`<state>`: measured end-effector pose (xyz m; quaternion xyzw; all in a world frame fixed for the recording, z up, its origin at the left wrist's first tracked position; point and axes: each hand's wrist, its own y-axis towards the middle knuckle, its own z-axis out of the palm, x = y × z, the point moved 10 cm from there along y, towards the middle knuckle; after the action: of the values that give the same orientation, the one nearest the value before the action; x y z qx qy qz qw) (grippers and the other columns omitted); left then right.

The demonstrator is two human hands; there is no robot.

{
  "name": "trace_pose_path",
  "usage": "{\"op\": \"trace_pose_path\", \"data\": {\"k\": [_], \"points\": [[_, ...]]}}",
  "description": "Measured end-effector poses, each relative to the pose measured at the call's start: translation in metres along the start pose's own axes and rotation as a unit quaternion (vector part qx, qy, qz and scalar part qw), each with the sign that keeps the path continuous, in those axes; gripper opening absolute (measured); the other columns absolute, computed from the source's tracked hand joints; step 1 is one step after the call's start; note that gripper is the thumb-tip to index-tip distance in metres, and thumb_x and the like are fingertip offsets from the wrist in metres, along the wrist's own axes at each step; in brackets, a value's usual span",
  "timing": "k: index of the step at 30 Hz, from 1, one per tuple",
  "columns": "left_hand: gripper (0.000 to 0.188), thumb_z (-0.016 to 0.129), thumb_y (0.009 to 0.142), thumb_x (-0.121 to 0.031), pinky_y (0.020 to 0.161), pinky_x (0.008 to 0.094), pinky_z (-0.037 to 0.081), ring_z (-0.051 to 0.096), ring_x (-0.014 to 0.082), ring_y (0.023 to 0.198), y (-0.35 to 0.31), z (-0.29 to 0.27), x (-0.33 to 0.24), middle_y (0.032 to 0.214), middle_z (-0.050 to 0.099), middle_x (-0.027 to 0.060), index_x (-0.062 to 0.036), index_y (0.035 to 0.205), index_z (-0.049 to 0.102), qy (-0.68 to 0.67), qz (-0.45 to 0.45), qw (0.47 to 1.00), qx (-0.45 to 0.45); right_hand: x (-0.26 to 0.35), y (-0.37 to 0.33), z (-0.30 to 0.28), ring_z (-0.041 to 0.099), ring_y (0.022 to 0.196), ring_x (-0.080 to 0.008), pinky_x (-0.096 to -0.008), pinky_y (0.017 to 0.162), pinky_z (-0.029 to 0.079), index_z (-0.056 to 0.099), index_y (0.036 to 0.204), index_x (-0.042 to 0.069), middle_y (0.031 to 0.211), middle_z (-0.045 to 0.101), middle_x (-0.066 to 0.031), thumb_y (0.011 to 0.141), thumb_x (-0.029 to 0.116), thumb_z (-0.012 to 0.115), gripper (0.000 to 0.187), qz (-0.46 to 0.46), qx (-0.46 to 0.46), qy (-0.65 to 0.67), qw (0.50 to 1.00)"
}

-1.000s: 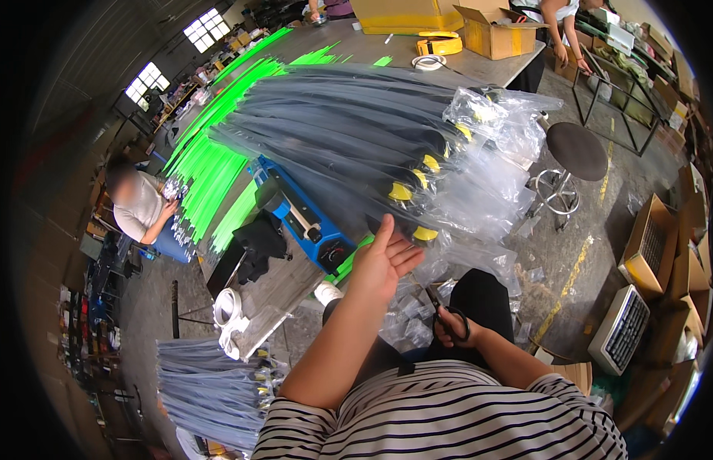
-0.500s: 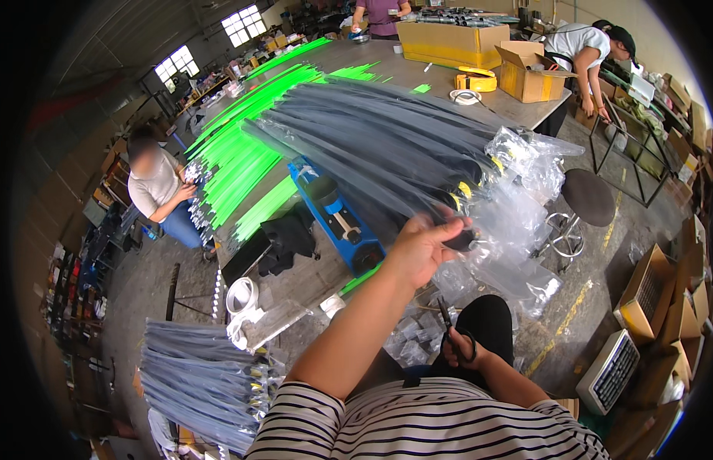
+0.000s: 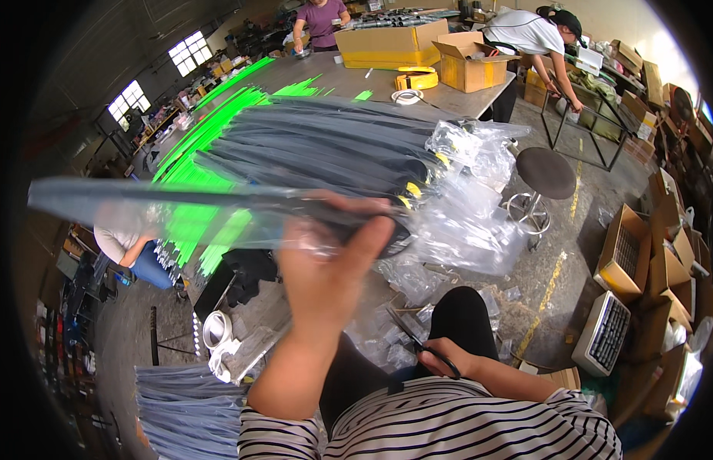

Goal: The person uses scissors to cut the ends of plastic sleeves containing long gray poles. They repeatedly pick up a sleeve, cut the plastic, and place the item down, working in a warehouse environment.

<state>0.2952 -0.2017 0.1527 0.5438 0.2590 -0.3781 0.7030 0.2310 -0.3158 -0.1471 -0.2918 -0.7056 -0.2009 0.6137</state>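
Note:
My left hand (image 3: 318,276) is closed around one end of a long dark rod in a clear plastic sleeve (image 3: 126,201). The sleeved rod is raised in front of me, lying almost level and pointing left, blurred by motion. Its near end, dark and rounded, sticks out past my thumb. Behind it, a pile of similar sleeved rods (image 3: 295,146) covers the table, with loose clear sleeve ends (image 3: 471,222) hanging over the near right edge. Low over my lap, my right hand (image 3: 452,356) grips black-handled scissors (image 3: 406,328), blades pointing up and left.
Bright green sticks (image 3: 207,157) lie left of the pile. Another sleeved bundle (image 3: 187,406) is at lower left, near a white tape roll (image 3: 217,330). A round stool (image 3: 546,172) and cardboard boxes (image 3: 626,245) stand right. Three other people are around the table.
My left hand has lifted the sleeved rod off the pile and swung it up and left. The scissors stay in my right hand. The whole view has shifted.

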Motion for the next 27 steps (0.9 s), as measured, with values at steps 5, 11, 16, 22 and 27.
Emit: {"op": "trace_pose_path", "data": {"k": [5,11,16,22,27], "points": [[0.028,0.064,0.074,0.001,0.077,0.0274,0.042,0.057,0.0176,0.084,-0.022,-0.064,-0.022,0.090,0.059,0.0136,0.0000,0.095,0.045,0.066,0.059,0.984,-0.157,0.109,0.000,-0.033,0.048,0.071,-0.0342,-0.0368,0.064,0.040,0.050,0.085,-0.001,0.077,0.047,-0.0169,0.081,0.035,0.055,0.037,-0.123,-0.073,-0.072,0.987],[0.031,0.061,0.077,-0.001,0.071,0.0333,0.049,0.058,0.0193,0.082,-0.057,-0.095,-0.025,0.093,0.058,0.0156,0.0029,0.103,0.046,0.060,0.092,0.963,-0.246,0.150,0.021,-0.023,0.048,0.087,-0.0393,-0.0396,0.075,0.040,0.046,0.099,-0.001,0.093,0.045,-0.0204,0.074,0.023,0.058,0.037,-0.114,-0.085,-0.157,0.977],[0.025,0.060,0.078,-0.004,0.067,0.0365,0.051,0.059,0.0195,0.078,-0.072,-0.106,-0.022,0.088,0.059,0.0143,0.0046,0.100,0.050,0.080,0.114,0.952,-0.274,0.161,0.033,-0.012,0.049,0.081,-0.0378,-0.0394,0.071,0.041,0.047,0.096,-0.001,0.089,0.045,-0.0199,0.076,0.026,0.057,0.035,-0.122,-0.098,-0.138,0.978],[0.023,0.061,0.078,-0.005,0.065,0.0368,0.052,0.059,0.0198,0.075,-0.082,-0.110,-0.020,0.088,0.059,0.0145,0.0038,0.097,0.051,0.067,0.100,0.952,-0.280,0.174,0.037,-0.010,0.050,0.070,-0.0362,-0.0386,0.063,0.042,0.050,0.088,-0.002,0.082,0.046,-0.0187,0.080,0.037,0.053,0.040,-0.159,-0.126,-0.145,0.968],[0.023,0.061,0.078,-0.005,0.065,0.0372,0.052,0.059,0.0204,0.075,-0.086,-0.110,-0.022,0.087,0.059,0.0151,0.0036,0.097,0.050,0.060,0.099,0.953,-0.279,0.184,0.037,-0.008,0.049,0.065,-0.0357,-0.0385,0.059,0.041,0.049,0.080,-0.003,0.075,0.046,-0.0182,0.080,0.043,0.051,0.047,-0.183,-0.144,-0.145,0.962]]}}
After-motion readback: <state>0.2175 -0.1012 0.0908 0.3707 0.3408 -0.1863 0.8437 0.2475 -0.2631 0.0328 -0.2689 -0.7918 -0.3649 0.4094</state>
